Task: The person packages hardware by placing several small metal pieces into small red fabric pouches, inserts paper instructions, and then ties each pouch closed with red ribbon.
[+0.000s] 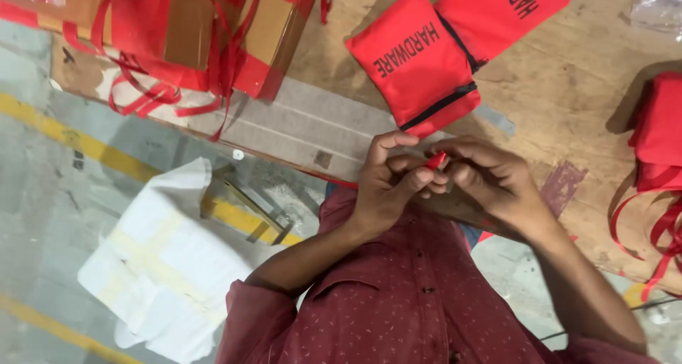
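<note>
Worn wooden table (568, 87): 2 red zip pouches (419, 62), taped cardboard box (192, 30), red ribbon (653, 229).

Two red zip pouches (419, 62), one taped cardboard box (192, 30), one white cloth (163, 264).

Two red zippered fabric pouches (415, 62) overlapping on a worn wooden bench (568, 87), cardboard box (192, 30) wrapped in red tape at the bench edge, white cloth bundle (167, 264) on the yellow-striped concrete floor (42, 193)

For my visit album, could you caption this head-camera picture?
Both hands, left hand and right hand, pinch a small red strip below two red zippered pouches on a worn wooden table.
</note>
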